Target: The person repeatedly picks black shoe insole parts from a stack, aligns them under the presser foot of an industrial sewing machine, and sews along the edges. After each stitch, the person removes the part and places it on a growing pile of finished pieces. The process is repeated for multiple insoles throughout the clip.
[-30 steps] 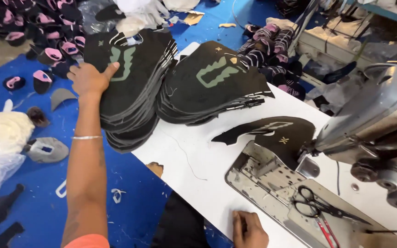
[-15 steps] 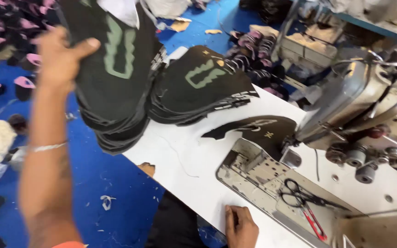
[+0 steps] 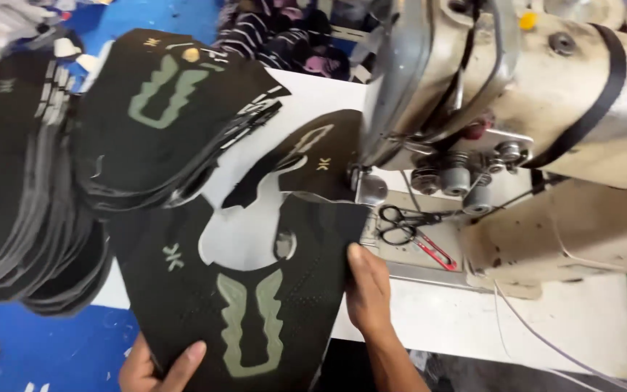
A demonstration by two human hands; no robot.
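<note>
**A:** Head view, item one: what are you holding?

**B:** I am holding a flat black shoe-upper panel (image 3: 248,290) with a green U-shaped print, lying across the lower centre of the frame. My left hand (image 3: 157,366) is pinching its bottom edge at the lower left, thumb on top. My right hand (image 3: 370,290) is gripping its right edge, fingers closed over the fabric. The two hands are sitting well apart, one at each side of the piece.

**A:** Item two: how is it lying relative to the machine?

**B:** Its long axis is running from the bottom of the frame up toward the middle, tilted slightly right. The top right corner is pointing at the presser area (image 3: 368,187) of the sewing machine (image 3: 546,109), just beside it. My right hand is the nearer one to that spot; my left is trailing at the far end.

**A:** Item three: surroundings?

**B:** A second black panel (image 3: 313,163) is lying under the needle end, partly overlapped by mine. Stacks of like panels (image 3: 161,116) are filling the upper left. Black scissors (image 3: 400,221) are resting on the machine bed right of centre, on the white table (image 3: 546,327).
</note>
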